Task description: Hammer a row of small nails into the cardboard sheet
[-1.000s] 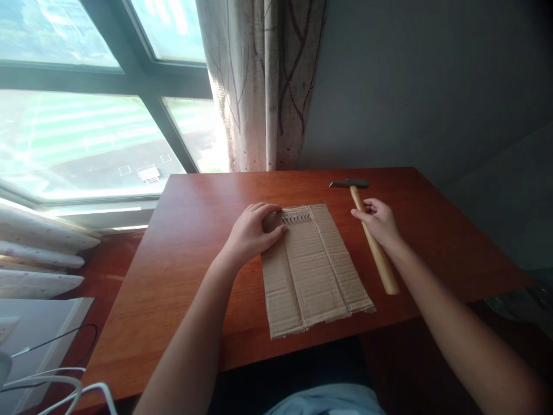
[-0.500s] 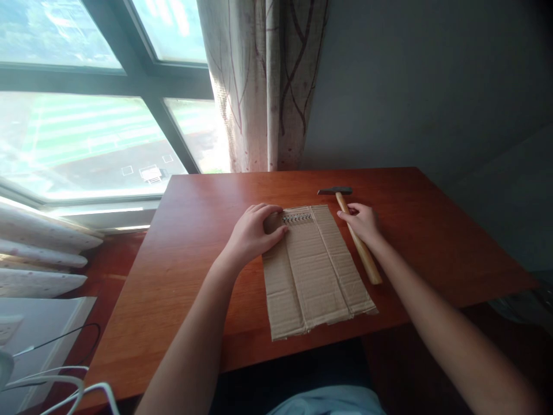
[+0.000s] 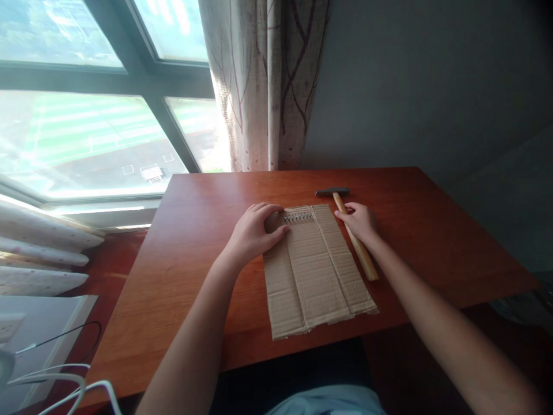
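A flat, creased piece of cardboard lies on the wooden table in front of me. Near its far edge, small dark metallic pieces stand in rows; they look like nails but are too small to make out fully. My left hand grips the cardboard's far left corner, thumb on top and fingers along the far edge. On the right, my right hand is closed round the wooden handle of a hammer. The hammer's dark head points away from me, just beyond the cardboard's far right corner.
A window and a patterned curtain border the table's far left side. A grey wall stands behind it. White cables hang by the near left corner, beside a wall socket.
The hammer has shifted slightly left, towards the cardboard, with my right hand still round its handle. My left hand and the cardboard have hardly moved.
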A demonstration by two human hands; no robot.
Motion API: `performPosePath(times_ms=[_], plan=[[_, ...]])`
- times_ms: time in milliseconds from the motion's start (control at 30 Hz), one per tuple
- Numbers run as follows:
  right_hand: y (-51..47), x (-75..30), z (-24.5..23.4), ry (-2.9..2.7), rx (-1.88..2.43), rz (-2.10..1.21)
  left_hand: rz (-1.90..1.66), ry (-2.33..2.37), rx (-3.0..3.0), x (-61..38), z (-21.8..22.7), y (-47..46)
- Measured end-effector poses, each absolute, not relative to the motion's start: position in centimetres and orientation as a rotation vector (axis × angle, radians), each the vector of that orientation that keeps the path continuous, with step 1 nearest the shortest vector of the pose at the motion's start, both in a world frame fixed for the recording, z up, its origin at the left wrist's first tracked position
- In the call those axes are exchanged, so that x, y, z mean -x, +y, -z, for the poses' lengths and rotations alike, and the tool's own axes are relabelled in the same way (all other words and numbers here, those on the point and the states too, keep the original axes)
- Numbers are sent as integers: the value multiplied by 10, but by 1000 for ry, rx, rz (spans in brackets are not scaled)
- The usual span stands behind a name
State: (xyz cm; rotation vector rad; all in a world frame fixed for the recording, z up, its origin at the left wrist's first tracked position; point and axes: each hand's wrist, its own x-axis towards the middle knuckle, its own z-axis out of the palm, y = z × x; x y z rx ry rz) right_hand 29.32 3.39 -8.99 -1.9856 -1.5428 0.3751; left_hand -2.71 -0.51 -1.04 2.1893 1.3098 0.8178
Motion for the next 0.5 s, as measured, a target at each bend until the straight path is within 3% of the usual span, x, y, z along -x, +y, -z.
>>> performPosePath(times_ms=[500], plan=[[43,-291,86,-1713,2109,-236,-826,1301,-2204,27,10,-5]])
